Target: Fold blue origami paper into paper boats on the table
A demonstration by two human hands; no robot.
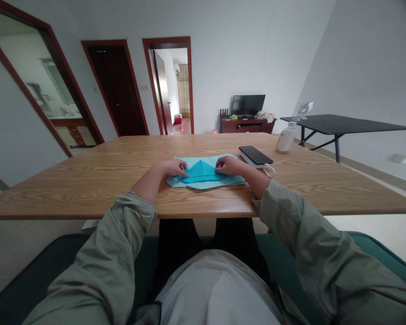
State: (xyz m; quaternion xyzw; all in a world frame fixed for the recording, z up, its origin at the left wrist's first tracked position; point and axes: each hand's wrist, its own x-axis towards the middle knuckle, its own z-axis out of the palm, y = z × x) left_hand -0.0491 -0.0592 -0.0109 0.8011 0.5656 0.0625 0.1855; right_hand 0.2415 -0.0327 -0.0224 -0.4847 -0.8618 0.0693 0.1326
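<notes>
Pinching folded blue paper (202, 171), left hand (173, 167) and right hand (229, 165) narrowed at opposite ends | over pale sheet (205, 185) on table (88, 180) | likely light, easily creased or torn; grip by edges

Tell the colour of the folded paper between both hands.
The folded paper is bright blue, best seen in the head view.

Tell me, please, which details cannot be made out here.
All in the head view:
Folded bright-blue paper: underside, hidden against pale-blue sheet.
Left hand and right hand: whether either pinches firmly, too small.
Whitish plastic bottle: any lettering, blurred.
Black flat-topped table: lower legs, hidden by brown wooden tabletop.
</notes>
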